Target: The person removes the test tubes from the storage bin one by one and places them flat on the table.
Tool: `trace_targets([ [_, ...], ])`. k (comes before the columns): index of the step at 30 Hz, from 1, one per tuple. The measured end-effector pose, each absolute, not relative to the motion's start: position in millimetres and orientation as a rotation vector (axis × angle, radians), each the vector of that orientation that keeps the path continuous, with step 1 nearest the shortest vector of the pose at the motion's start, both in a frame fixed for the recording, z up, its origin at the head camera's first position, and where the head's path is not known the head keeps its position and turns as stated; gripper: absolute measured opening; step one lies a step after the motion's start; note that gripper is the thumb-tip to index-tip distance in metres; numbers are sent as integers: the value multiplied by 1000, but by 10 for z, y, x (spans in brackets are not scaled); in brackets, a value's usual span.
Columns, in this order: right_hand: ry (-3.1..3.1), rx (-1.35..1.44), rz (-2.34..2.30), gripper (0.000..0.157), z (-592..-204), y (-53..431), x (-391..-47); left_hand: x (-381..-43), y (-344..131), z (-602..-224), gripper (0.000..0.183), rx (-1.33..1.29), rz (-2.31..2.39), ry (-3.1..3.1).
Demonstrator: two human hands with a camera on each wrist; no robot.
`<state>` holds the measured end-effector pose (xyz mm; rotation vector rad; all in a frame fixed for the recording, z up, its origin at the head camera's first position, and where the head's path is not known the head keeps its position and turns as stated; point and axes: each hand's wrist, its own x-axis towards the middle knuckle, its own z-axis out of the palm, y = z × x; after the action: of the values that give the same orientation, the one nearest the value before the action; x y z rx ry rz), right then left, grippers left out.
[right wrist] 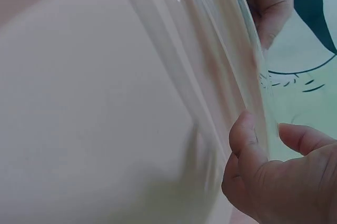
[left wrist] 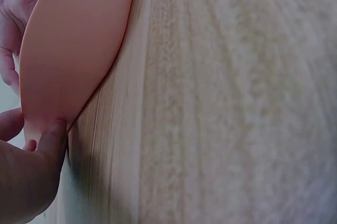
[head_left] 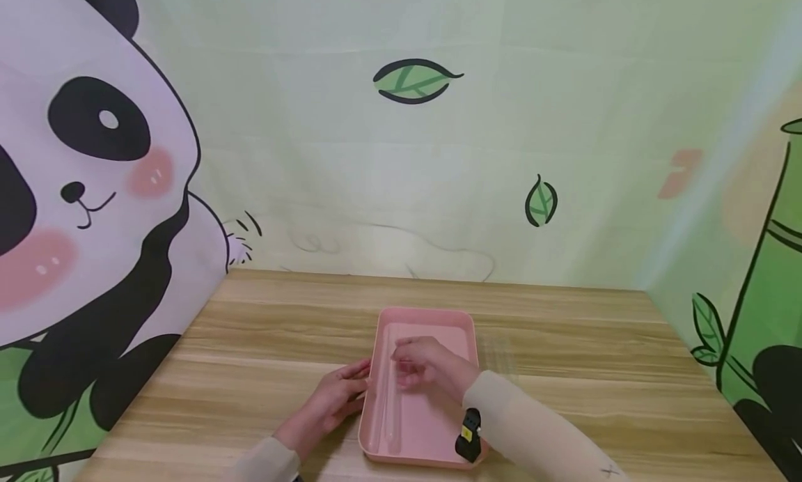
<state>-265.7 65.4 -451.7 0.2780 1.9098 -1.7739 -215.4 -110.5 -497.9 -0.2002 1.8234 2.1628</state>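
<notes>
A pink rectangular tray [head_left: 432, 416] lies on the wooden table. Along its left side run clear, transparent tubes [head_left: 392, 416], long and straight; their exact number is hard to make out. My right hand [head_left: 429, 363] reaches over the tray and pinches a clear tube between thumb and fingers, which the right wrist view shows closely at the tube [right wrist: 229, 50]. My left hand [head_left: 335, 398] touches the tray's outer left wall with its fingertips. In the left wrist view, a fingertip of this hand [left wrist: 31, 174] presses low on that pink wall [left wrist: 79, 39].
More transparent pieces [head_left: 500, 353] lie on the table [head_left: 583, 350] just right of the tray, faint against the wood. A printed cloth backdrop [head_left: 313, 120] with a panda and leaves rises behind the table and on both sides. A black device [head_left: 468, 434] sits on the right wrist.
</notes>
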Motion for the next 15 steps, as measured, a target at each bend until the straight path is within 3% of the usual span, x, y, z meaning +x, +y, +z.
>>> trace_targets([
  [15, 1809, 103, -1861, 56, -4267, 803, -2632, -2159, -1096, -4962, 54, -238, 2171, 1834],
])
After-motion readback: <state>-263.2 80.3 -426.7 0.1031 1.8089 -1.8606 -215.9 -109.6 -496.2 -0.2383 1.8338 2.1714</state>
